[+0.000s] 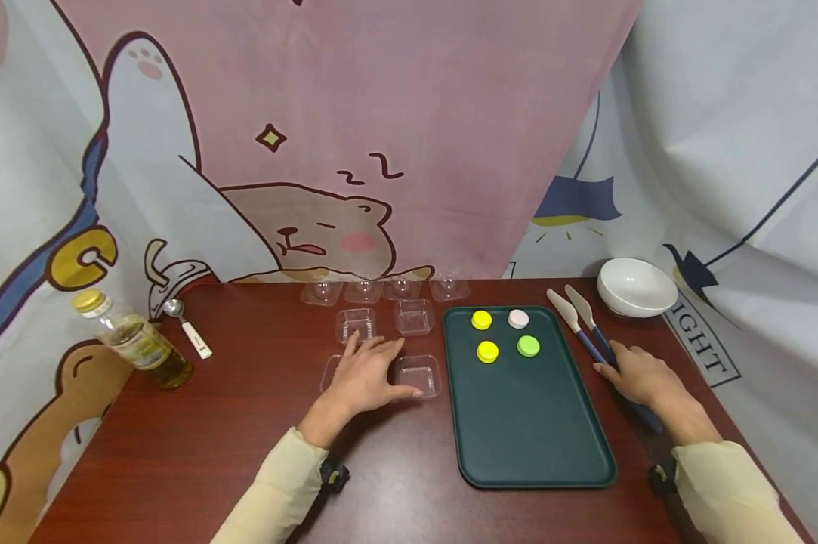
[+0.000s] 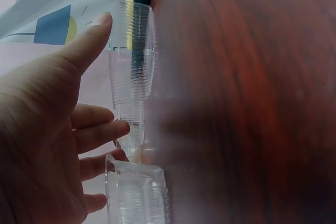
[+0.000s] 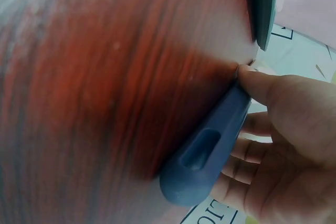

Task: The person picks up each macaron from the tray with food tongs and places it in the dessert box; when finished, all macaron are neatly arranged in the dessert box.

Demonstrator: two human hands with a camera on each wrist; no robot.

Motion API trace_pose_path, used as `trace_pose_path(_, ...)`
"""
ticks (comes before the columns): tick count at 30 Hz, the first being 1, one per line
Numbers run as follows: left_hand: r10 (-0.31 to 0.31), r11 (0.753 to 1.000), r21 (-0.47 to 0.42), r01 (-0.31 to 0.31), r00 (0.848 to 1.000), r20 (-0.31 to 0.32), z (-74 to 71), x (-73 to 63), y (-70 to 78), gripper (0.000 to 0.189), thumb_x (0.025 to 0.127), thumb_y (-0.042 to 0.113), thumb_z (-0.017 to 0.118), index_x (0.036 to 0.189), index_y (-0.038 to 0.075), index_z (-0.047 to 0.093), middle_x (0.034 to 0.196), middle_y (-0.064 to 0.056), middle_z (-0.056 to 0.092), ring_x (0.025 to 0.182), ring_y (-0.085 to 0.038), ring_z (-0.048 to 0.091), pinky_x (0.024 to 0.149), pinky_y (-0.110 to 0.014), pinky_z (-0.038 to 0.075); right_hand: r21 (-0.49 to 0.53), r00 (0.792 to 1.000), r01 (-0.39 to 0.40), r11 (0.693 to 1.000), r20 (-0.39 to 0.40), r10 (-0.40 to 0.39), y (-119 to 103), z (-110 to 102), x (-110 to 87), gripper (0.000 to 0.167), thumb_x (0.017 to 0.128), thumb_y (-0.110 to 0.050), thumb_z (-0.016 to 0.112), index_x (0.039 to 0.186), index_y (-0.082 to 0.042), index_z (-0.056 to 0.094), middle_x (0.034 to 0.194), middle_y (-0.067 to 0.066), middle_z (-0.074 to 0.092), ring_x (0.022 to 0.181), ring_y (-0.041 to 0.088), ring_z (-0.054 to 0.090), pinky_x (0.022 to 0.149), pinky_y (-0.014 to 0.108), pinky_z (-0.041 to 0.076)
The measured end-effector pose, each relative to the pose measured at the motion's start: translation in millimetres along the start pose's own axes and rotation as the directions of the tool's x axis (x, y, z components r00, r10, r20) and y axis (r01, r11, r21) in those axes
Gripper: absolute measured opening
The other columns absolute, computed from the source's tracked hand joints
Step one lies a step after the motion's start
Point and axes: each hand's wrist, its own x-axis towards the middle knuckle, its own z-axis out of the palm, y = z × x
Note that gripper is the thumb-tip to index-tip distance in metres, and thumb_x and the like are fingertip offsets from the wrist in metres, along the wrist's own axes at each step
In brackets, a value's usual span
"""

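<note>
My left hand (image 1: 366,375) is spread over a group of small clear plastic boxes, thumb pointing right. One box (image 1: 418,375) shows beside the thumb, another (image 1: 356,326) lies beyond the fingers, and a third (image 1: 414,317) sits behind; a further box is partly hidden under the hand. In the left wrist view nothing is held, and a clear box (image 2: 137,192) stands near the fingertips. My right hand (image 1: 646,378) is over the blue handles of two knives (image 1: 581,326). In the right wrist view the thumb touches a handle (image 3: 210,145), with loosely bent fingers along its other side.
A dark green tray (image 1: 527,423) carries two yellow, one pale pink and one green round piece. Several clear domed lids (image 1: 449,287) line the back edge. A white bowl (image 1: 636,287) stands far right; a yellow-capped oil bottle (image 1: 140,347) and a white-handled scoop (image 1: 189,331) are left.
</note>
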Motion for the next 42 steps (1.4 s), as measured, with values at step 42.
trace_pose_path(42, 0.037, 0.999, -0.031, -0.035, 0.997, 0.073, 3.5, -1.8, 0.0, 0.092, 0.075, 0.071, 0.075, 0.147, 0.018, 0.055, 0.137, -0.001, 0.067, 0.138, -0.025, 0.052, 0.125, -0.056, 0.022, 0.112, 0.976, -0.024, 0.993, -0.212, 0.048, 4.6, 4.2, 0.7, 0.056, 0.095, -0.031, 0.059, 0.135, 0.008, 0.051, 0.101, 0.03, 0.058, 0.081, 0.042, 0.06, 0.066, 0.06, 0.048)
